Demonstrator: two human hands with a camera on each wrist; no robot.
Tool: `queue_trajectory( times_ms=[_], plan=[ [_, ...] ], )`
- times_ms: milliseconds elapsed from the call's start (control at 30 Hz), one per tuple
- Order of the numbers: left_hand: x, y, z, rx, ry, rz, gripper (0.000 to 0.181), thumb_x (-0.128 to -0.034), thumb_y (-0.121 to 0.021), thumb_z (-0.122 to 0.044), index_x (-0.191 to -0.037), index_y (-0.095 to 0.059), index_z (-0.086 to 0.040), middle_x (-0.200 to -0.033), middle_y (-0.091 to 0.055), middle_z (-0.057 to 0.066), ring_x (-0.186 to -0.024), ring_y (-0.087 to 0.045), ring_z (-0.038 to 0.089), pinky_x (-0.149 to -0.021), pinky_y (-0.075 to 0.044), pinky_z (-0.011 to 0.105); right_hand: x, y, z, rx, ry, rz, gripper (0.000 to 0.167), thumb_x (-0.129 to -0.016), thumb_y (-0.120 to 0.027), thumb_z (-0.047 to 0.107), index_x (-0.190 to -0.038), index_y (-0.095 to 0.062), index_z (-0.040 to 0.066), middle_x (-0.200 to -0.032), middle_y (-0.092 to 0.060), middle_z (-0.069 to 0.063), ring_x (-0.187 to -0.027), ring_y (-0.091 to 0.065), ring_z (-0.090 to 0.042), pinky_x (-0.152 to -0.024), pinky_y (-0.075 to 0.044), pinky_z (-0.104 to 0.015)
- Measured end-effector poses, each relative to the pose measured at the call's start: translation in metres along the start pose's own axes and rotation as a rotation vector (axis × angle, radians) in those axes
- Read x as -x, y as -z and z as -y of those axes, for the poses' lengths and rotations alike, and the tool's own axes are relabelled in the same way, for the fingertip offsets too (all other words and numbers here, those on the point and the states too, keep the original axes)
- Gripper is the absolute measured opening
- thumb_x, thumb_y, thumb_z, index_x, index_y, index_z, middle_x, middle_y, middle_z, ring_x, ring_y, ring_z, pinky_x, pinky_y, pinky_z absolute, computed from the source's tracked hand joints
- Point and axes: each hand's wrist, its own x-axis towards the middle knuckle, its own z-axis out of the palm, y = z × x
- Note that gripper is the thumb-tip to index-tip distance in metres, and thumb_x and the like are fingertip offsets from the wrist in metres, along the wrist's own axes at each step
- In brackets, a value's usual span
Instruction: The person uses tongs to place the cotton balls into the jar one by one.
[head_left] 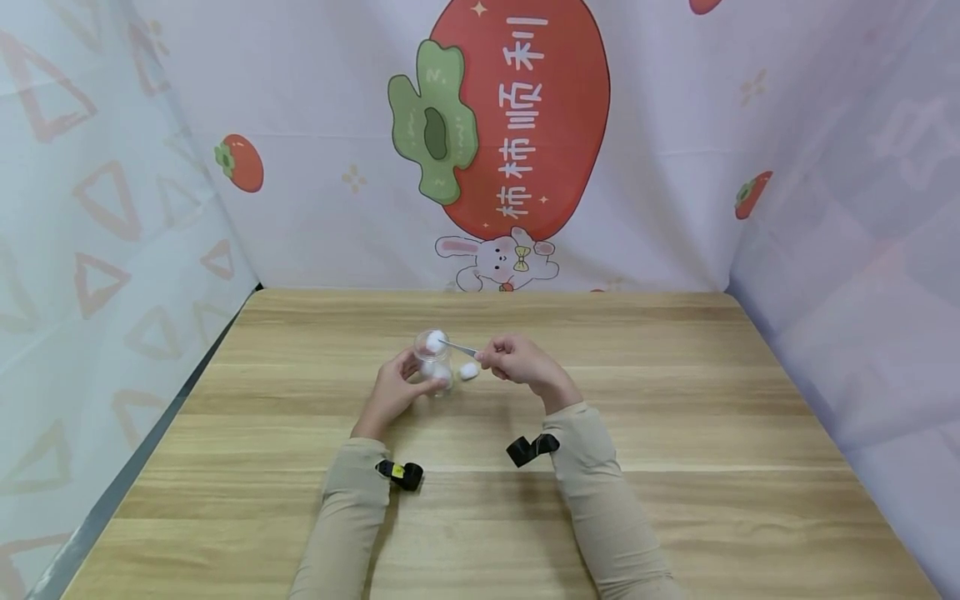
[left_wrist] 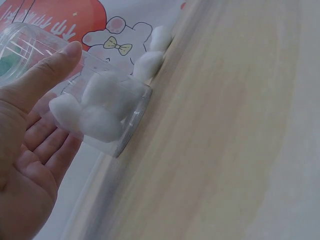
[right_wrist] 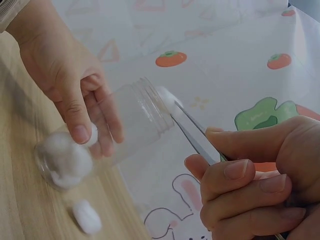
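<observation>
My left hand [head_left: 393, 390] grips a clear jar [right_wrist: 134, 112] round its side, thumb on one face and fingers on the other. The jar stands on the table, its mouth uncovered. Several white cotton balls [left_wrist: 100, 122] lie at its bottom. My right hand [head_left: 521, 360] pinches metal tweezers [right_wrist: 194, 135] between thumb and fingers. At the tweezers' tips is another cotton ball [head_left: 435, 341], right at the jar's mouth. Beside the jar, a loose cotton ball [head_left: 468, 371] sits on the table; the left wrist view shows two cotton balls [left_wrist: 148, 65] beyond the jar.
The wooden table [head_left: 675, 400] reaches back to a white cloth [head_left: 315, 75] printed with persimmons and a rabbit. Cloth also hangs at both sides. Black wrist straps [head_left: 532, 450] stick out from both sleeves.
</observation>
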Motion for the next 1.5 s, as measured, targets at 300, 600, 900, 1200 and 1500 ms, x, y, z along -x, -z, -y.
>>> queue_trajectory(
  times_ms=[300, 600, 900, 1200, 1500],
  plan=[
    [-0.001, -0.002, -0.001, 0.001, -0.004, -0.005, 0.076, -0.0746, -0.083, -0.022, -0.139, -0.047, -0.005, -0.14, -0.054, 0.023, -0.133, -0.051, 0.035, -0.118, -0.041, 0.043, 0.005, 0.003, 0.001, -0.001, -0.012, 0.002, 0.021, -0.097, -0.055, 0.017, -0.081, -0.057, 0.003, -0.054, -0.04, 0.006, -0.047, -0.027, -0.007, -0.043, -0.021, -0.017],
    [-0.002, -0.001, 0.003, -0.015, -0.001, -0.011, 0.077, -0.0724, -0.084, -0.023, -0.137, -0.049, -0.002, -0.139, -0.054, 0.022, -0.132, -0.052, 0.036, -0.116, -0.042, 0.043, 0.016, 0.001, -0.01, -0.048, 0.026, 0.003, 0.025, -0.098, -0.053, 0.015, -0.085, -0.055, -0.006, -0.053, -0.041, 0.006, -0.045, -0.026, -0.005, -0.041, -0.02, -0.016],
    [-0.003, 0.0, 0.003, -0.005, 0.003, -0.003, 0.082, -0.0727, -0.084, -0.023, -0.141, -0.044, -0.002, -0.143, -0.051, 0.023, -0.135, -0.05, 0.035, -0.117, -0.041, 0.042, 0.026, 0.009, -0.031, -0.064, -0.008, -0.038, 0.026, -0.098, -0.052, 0.017, -0.089, -0.055, -0.008, -0.055, -0.042, 0.006, -0.046, -0.027, -0.005, -0.041, -0.02, -0.016],
    [-0.005, 0.001, 0.002, -0.021, -0.009, 0.001, 0.086, -0.0712, -0.085, -0.028, -0.142, -0.043, -0.001, -0.142, -0.052, 0.022, -0.134, -0.05, 0.035, -0.117, -0.041, 0.042, 0.026, 0.02, -0.044, -0.056, -0.053, -0.098, 0.025, -0.099, -0.052, 0.019, -0.088, -0.057, -0.004, -0.056, -0.043, 0.006, -0.047, -0.028, -0.006, -0.042, -0.022, -0.016],
    [-0.004, 0.001, 0.004, -0.028, -0.006, -0.007, 0.079, -0.0736, -0.084, -0.02, -0.139, -0.045, 0.0, -0.143, -0.051, 0.023, -0.134, -0.05, 0.036, -0.117, -0.041, 0.042, 0.024, 0.034, -0.058, -0.08, -0.111, -0.133, 0.025, -0.098, -0.053, 0.019, -0.086, -0.057, -0.002, -0.055, -0.043, 0.007, -0.046, -0.029, -0.004, -0.042, -0.022, -0.016]
  ],
)
